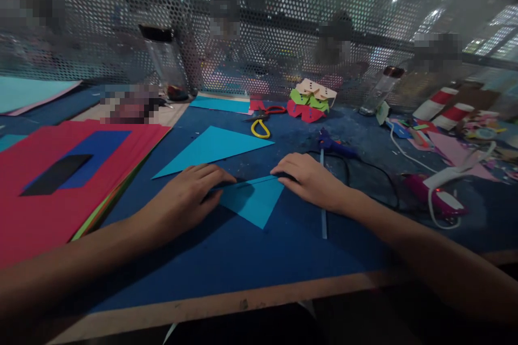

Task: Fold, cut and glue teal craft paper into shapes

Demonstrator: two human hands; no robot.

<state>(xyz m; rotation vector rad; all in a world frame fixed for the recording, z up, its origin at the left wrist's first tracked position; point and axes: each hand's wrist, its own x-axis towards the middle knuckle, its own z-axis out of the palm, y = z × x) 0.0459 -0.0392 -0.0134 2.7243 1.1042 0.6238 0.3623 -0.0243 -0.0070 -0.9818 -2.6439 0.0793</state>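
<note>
A small light-blue paper triangle [254,204] lies in front of me, one corner toward me and a narrow fold along its far edge. The fingers of my left hand [194,191] close on the left end of that edge, thumb underneath. At the opposite end, my right hand [309,178] pinches the fold between thumb and fingers. Just beyond lies a larger blue paper triangle [214,151], apart from both hands. A glue stick [323,221] and a blue glue gun [338,145] are close to my right hand.
Red sheets [24,172] with blue and black pieces are stacked left. Scissors [261,126] and layered paper cutouts [309,102] sit behind. A white cable [433,194], a pink device [429,191] and paper scraps [461,153] occupy the right. A perforated metal screen [275,43] closes the back.
</note>
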